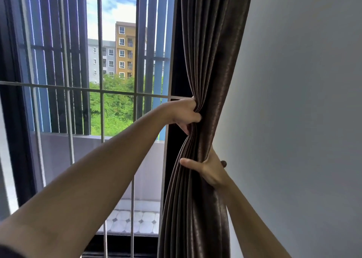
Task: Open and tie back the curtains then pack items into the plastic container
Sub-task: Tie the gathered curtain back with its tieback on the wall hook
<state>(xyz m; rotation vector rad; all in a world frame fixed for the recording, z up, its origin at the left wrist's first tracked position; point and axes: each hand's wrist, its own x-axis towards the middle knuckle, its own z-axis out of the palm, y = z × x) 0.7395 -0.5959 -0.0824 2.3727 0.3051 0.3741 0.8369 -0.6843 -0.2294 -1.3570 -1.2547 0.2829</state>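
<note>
1. Curtain (207, 62), brown and pleated, is hanging gathered at the right edge of the window (101, 93), beside the wall (303, 101).
2. My left hand (184, 115) is gripping its window-side folds, fingers curled into the fabric.
3. My right hand (211, 169) is clasping the bundle lower down, thumb lying across the front.
4. Dark knob (223, 163) is showing just beside my right hand.

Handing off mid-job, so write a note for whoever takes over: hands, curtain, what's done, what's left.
Left hand grips the gathered brown curtain beside the window.
Right hand wraps the bunch lower down, near a dark knob on the wall.
Done: this curtain is drawn open.
Left: tie it back (no tie visible), then pack the plastic container, not in view.
</note>
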